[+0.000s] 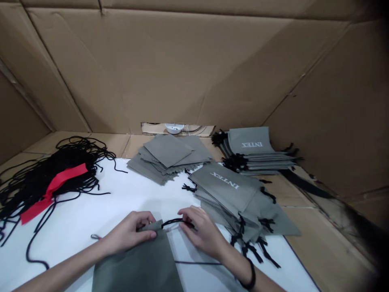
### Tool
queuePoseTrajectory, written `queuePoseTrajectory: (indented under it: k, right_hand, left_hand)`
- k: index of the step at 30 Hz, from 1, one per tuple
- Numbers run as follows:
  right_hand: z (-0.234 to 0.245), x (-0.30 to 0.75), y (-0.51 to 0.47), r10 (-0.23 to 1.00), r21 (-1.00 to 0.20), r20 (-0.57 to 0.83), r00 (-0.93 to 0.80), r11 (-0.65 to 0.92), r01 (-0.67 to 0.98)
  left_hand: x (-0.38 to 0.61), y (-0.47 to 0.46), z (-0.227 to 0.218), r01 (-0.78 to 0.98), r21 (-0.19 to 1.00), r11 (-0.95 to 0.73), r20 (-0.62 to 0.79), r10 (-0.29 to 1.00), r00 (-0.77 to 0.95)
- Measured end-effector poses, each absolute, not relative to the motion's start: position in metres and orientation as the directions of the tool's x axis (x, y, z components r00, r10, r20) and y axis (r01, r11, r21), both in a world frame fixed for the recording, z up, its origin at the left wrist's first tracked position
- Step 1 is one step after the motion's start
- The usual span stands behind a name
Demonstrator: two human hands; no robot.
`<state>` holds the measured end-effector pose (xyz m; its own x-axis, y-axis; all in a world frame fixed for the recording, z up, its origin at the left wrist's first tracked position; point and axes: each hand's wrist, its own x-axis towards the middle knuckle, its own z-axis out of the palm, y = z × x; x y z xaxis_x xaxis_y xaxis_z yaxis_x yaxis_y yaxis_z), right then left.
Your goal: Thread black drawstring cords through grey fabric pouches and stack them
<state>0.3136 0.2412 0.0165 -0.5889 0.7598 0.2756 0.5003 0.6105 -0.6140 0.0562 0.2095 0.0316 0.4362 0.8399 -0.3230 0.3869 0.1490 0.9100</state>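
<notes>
grey non-woven drawstring bag (136, 259) lay on white table (136, 190) at near edge, light and floppy; left hand (126, 232) pinched its top corner, right hand (202, 232) nearly closed on thin, slippery black cord (178, 221); best held at hem.

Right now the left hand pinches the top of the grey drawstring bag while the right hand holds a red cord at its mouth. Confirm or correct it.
Wrong colour: the cord in the right hand is black, not red, as the head view shows. The left hand does pinch the top of the grey drawstring bag, and the cord sits at its mouth.
</notes>
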Motion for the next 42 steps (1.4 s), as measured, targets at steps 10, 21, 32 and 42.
queuePoseTrajectory:
  k: [10,21,32,42]
  right_hand:
    - [0.026,0.309,0.236,0.734,-0.509,0.262,-0.626,0.657,0.556]
    - [0.022,0.321,0.245,0.657,-0.313,0.358,-0.663,0.754,0.578]
    - [0.016,0.324,0.248,0.704,-0.342,0.446,-0.552,0.705,0.621]
    - [0.016,0.326,0.248,0.736,-0.390,0.434,-0.519,0.673,0.629]
  left_hand:
    - [0.058,0.210,0.035,0.507,0.859,0.065,-0.308,0.858,0.411]
    - [0.055,0.214,0.035,0.516,0.850,0.105,-0.357,0.836,0.416]
    - [0.054,0.213,0.039,0.553,0.825,0.115,-0.400,0.810,0.428]
    - [0.053,0.214,0.041,0.570,0.817,0.085,-0.396,0.802,0.448]
